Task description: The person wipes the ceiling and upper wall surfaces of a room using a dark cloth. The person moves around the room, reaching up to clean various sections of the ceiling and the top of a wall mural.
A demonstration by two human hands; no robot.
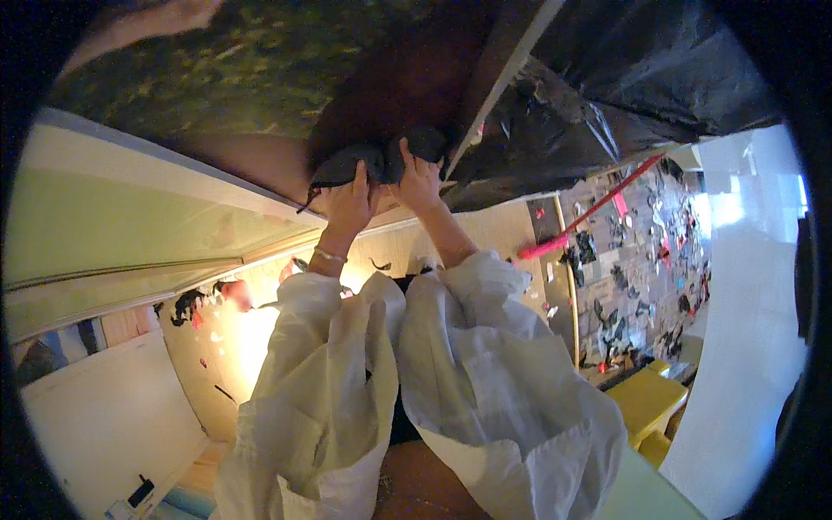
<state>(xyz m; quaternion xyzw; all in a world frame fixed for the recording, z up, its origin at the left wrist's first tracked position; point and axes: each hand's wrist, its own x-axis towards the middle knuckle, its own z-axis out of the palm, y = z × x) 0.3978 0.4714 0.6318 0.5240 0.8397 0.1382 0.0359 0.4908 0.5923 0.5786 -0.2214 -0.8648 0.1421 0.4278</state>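
In the head view my left hand point(351, 201) is at a dark, rounded fabric piece point(348, 162), its index finger lying over the near edge. A thin dark strip point(309, 199) hangs from that piece's left side. Just to the right, my right hand point(418, 185) grips a second dark piece point(426, 144), with one finger pointing up across it. The two pieces almost touch, and deep shadow hides their far edges. Both are at the near end of a brown-floored compartment point(260, 153). What exactly the pieces are is too dark to tell.
Mottled green material point(214, 78) fills the compartment's far left. A grey divider point(507, 78) separates it from black plastic sheeting point(650, 78). Right of me are a red-handled broom point(611, 195), a scrap-littered floor point(624, 279) and a yellow stool point(650, 396). A bright light point(253, 344) glows lower left.
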